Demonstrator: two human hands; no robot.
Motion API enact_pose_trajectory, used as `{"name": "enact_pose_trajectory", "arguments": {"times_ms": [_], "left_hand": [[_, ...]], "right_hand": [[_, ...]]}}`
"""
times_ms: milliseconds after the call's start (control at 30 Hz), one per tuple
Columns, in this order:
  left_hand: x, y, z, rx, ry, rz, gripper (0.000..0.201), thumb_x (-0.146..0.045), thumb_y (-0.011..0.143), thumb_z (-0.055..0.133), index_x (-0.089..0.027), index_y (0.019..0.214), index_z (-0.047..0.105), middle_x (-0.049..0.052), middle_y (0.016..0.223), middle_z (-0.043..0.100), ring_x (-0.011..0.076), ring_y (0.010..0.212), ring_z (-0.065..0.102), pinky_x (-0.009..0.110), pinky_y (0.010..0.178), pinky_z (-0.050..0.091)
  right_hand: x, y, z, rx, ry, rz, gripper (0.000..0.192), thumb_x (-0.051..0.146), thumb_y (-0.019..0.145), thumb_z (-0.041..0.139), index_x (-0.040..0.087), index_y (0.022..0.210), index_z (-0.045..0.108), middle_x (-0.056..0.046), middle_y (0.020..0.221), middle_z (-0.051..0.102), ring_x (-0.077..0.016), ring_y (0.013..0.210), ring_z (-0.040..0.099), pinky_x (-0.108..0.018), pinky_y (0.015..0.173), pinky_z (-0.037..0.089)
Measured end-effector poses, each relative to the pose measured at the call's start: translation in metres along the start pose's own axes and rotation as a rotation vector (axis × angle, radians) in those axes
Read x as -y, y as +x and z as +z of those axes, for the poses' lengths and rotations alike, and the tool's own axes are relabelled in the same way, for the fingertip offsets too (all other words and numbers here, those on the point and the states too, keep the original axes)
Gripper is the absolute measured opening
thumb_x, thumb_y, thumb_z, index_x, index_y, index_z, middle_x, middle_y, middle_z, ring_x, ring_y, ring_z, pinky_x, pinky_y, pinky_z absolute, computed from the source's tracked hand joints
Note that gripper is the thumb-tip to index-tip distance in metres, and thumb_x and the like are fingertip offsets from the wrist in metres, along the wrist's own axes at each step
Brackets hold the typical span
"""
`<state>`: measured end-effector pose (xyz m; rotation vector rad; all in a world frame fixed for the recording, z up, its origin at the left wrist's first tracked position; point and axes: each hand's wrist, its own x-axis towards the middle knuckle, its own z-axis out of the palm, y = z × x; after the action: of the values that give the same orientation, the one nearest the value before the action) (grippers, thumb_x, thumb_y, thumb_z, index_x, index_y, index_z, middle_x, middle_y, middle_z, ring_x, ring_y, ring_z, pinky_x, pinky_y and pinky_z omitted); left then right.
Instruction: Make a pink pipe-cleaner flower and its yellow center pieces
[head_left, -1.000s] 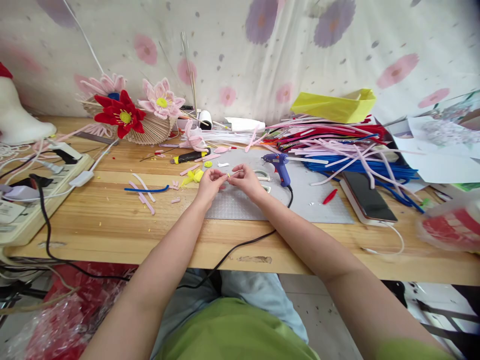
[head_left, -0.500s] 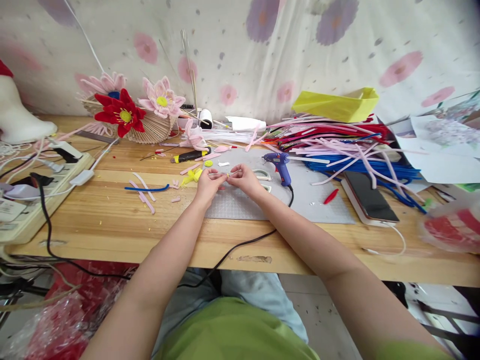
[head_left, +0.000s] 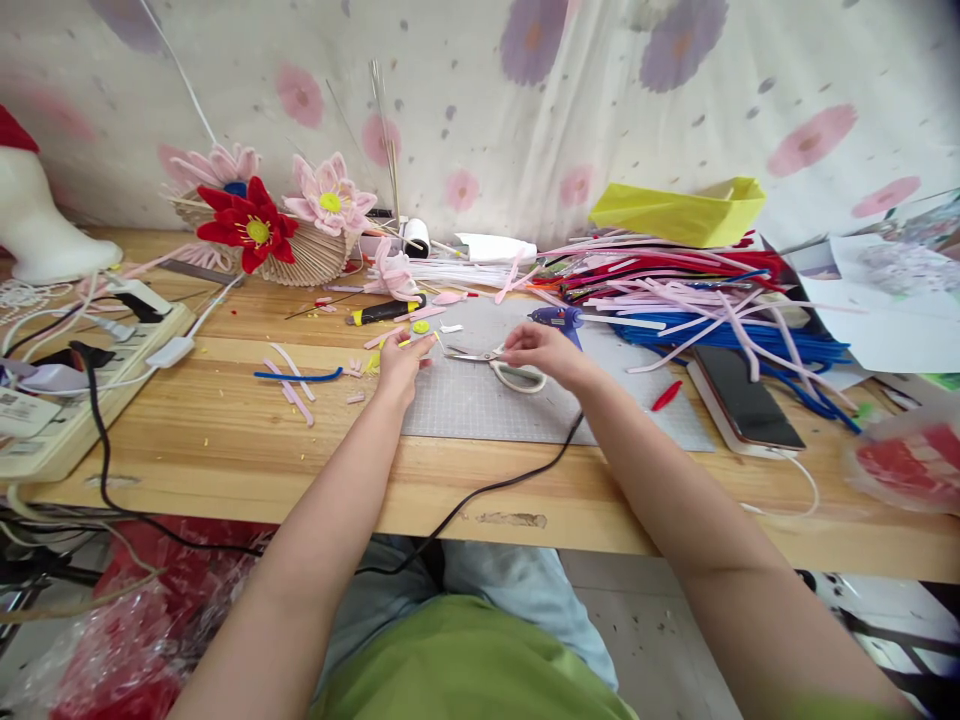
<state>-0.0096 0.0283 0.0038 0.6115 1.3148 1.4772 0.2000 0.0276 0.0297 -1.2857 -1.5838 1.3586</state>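
My left hand [head_left: 401,368] pinches a thin yellow strip [head_left: 422,340], its pale tip pointing right. To the right, my right hand [head_left: 546,354] has its fingers closed at the upper handle loop of white-handled scissors [head_left: 520,380]. The blades lie low over the grey cutting mat [head_left: 465,400] and point left toward the strip. Yellow fluffy scraps [head_left: 370,366] lie just left of my left hand, and a small yellow disc [head_left: 421,327] is behind it. A purple glue gun [head_left: 556,316] sits behind my right hand, partly hidden by it.
Pink and red flowers [head_left: 257,232] stand at the back left. Bundled pipe cleaners [head_left: 720,325] fill the back right, beside a phone [head_left: 750,400]. A power strip [head_left: 161,335] is at the left. A black cord [head_left: 480,492] crosses the table's front. A yellow-black cutter [head_left: 382,311] lies behind my left hand.
My hands have come apart. The right hand has moved right onto the scissors and shifted them out into view, while the left has gone slightly left with the yellow strip.
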Motion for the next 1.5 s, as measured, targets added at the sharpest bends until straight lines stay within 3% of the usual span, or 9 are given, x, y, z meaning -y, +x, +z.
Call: {"name": "enact_pose_trajectory", "arguments": {"times_ms": [167, 300, 367, 433, 600, 733, 867, 1033, 1500], "left_hand": [[-0.002, 0.001, -0.002, 0.009, 0.037, -0.023, 0.048, -0.015, 0.051, 0.074, -0.019, 0.083, 0.04, -0.004, 0.067, 0.055, 0.0071, 0.056, 0.054, 0.016, 0.047, 0.039], [0.001, -0.001, -0.002, 0.092, 0.129, 0.011, 0.047, -0.018, 0.049, 0.074, -0.019, 0.081, 0.04, -0.002, 0.067, 0.058, 0.0099, 0.06, 0.056, 0.017, 0.046, 0.04], [0.004, -0.002, -0.002, 0.131, 0.179, 0.048, 0.047, -0.018, 0.049, 0.075, -0.019, 0.08, 0.039, 0.0, 0.068, 0.06, 0.0124, 0.064, 0.059, 0.018, 0.046, 0.04], [0.005, -0.003, -0.002, 0.158, 0.225, 0.068, 0.047, -0.019, 0.049, 0.074, -0.019, 0.079, 0.038, 0.002, 0.069, 0.062, 0.0145, 0.068, 0.06, 0.018, 0.046, 0.04], [0.005, -0.005, -0.001, 0.203, 0.279, 0.04, 0.049, -0.02, 0.048, 0.075, -0.019, 0.08, 0.037, 0.004, 0.073, 0.064, 0.0164, 0.071, 0.062, 0.019, 0.048, 0.041], [0.004, -0.004, -0.001, 0.22, 0.317, 0.008, 0.05, -0.021, 0.046, 0.076, -0.019, 0.079, 0.038, 0.004, 0.073, 0.064, 0.0145, 0.067, 0.06, 0.019, 0.046, 0.04], [0.003, -0.005, -0.002, 0.22, 0.329, 0.001, 0.049, -0.019, 0.047, 0.076, -0.019, 0.077, 0.038, 0.004, 0.071, 0.064, 0.0131, 0.062, 0.059, 0.017, 0.044, 0.038], [0.002, -0.007, -0.001, 0.222, 0.319, -0.001, 0.048, -0.016, 0.046, 0.077, -0.019, 0.077, 0.04, 0.004, 0.07, 0.063, 0.0132, 0.061, 0.058, 0.017, 0.044, 0.037], [0.0, -0.011, 0.001, 0.255, 0.357, -0.001, 0.045, -0.016, 0.048, 0.076, -0.019, 0.074, 0.04, 0.004, 0.068, 0.065, 0.0126, 0.058, 0.058, 0.016, 0.042, 0.035]], "right_hand": [[-0.002, -0.034, -0.081, 0.335, -0.35, 0.154, 0.035, 0.045, 0.056, 0.072, 0.016, 0.067, 0.055, 0.0, 0.057, 0.055, -0.0092, 0.053, 0.049, -0.024, 0.053, 0.039], [-0.018, -0.038, -0.11, 0.026, -0.633, 0.194, 0.042, 0.058, 0.066, 0.06, 0.017, 0.075, 0.059, -0.002, 0.059, 0.054, -0.0117, 0.053, 0.047, -0.027, 0.054, 0.04], [-0.026, -0.026, -0.102, -0.178, -0.664, 0.09, 0.048, 0.058, 0.062, 0.063, 0.018, 0.087, 0.061, -0.004, 0.072, 0.06, -0.0153, 0.063, 0.053, -0.029, 0.059, 0.043], [-0.034, -0.011, -0.085, -0.244, -0.63, -0.009, 0.049, 0.055, 0.064, 0.063, 0.017, 0.096, 0.061, -0.007, 0.086, 0.063, -0.019, 0.075, 0.057, -0.031, 0.066, 0.045], [-0.039, 0.006, -0.05, -0.541, -0.439, 0.052, 0.04, 0.05, 0.068, 0.06, 0.013, 0.083, 0.063, -0.009, 0.075, 0.063, -0.0205, 0.07, 0.058, -0.032, 0.062, 0.044], [-0.031, -0.009, -0.043, -0.233, -0.082, -0.167, 0.041, 0.05, 0.066, 0.063, 0.016, 0.089, 0.061, -0.004, 0.074, 0.063, -0.0128, 0.06, 0.056, -0.025, 0.053, 0.042], [-0.025, -0.019, -0.028, 0.025, -0.112, -0.159, 0.04, 0.047, 0.064, 0.067, 0.016, 0.088, 0.064, -0.003, 0.076, 0.065, -0.0117, 0.061, 0.056, -0.025, 0.057, 0.044], [-0.031, -0.014, -0.012, 0.032, -0.193, -0.152, 0.046, 0.046, 0.064, 0.067, 0.018, 0.101, 0.064, -0.004, 0.098, 0.067, -0.017, 0.084, 0.06, -0.031, 0.079, 0.046], [-0.028, -0.015, -0.006, 0.037, -0.266, -0.185, 0.042, 0.044, 0.067, 0.065, 0.018, 0.101, 0.066, -0.004, 0.098, 0.068, -0.0185, 0.087, 0.061, -0.032, 0.083, 0.046]]}}
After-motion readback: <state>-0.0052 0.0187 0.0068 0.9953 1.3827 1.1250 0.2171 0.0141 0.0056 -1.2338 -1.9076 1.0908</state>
